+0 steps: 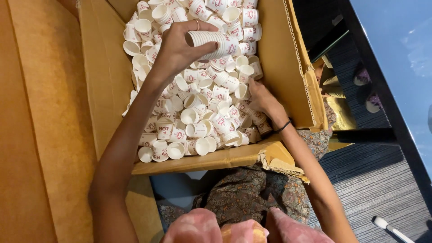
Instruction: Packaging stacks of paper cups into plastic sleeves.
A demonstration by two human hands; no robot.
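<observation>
Cardboard box (288,58) brims with white cups; left hand (177,47) grips a nested stack (213,45)

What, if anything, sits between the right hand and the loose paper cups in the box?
Nothing visible. The right hand is already down among the loose paper cups inside the cardboard box, fingers buried in the pile. The left hand holds a nested stack of cups above them, off to the side.
</observation>
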